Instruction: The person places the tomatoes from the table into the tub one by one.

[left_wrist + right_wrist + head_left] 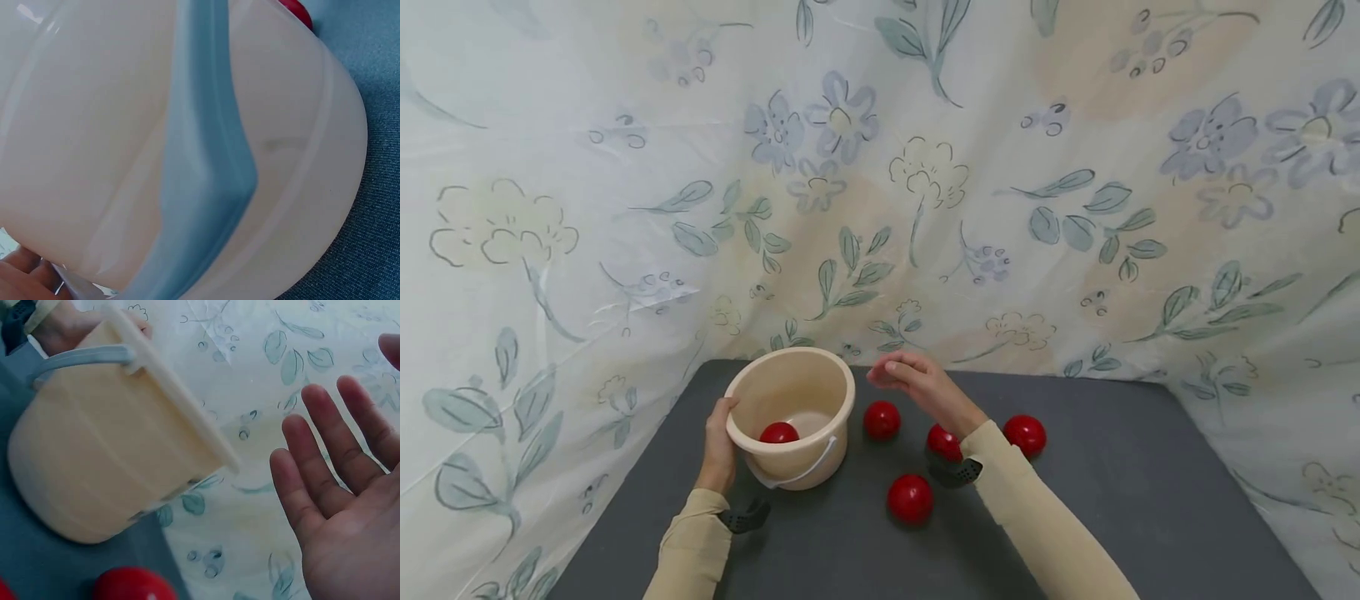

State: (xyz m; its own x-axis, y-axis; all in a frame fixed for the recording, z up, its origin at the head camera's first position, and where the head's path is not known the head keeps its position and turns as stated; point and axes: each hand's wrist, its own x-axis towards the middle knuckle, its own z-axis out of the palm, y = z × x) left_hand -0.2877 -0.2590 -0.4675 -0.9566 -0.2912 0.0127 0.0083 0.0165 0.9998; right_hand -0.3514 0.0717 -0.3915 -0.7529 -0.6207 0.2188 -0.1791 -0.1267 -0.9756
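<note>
Gripping the rim of the cream bucket (805,379) at nine o'clock, your left hand (720,442) sits above a beige left sleeve (692,546) rising from seven o'clock; your right hand (925,387) is raised just beyond the rim at three o'clock, fingers extended towards ten o'clock and holding nothing, its right sleeve (1048,517) reaching in from five o'clock.

You have one bucket and five red balls; the first ball (778,432) lies inside, near the rim's six o'clock; on the dark tabletop (835,550), taken from the bucket, a second ball (882,420) is at three o'clock, a third ball (911,500) at four, a fourth ball (944,442) just past three, partly behind your right wrist, and a fifth ball (1025,436) farthest out, also near three.

Your left wrist view brings the handle (200,125) close, a thin arc in the head view; your right wrist view shows the bare palm and separated fingers, which the head view shows overlapping.
</note>
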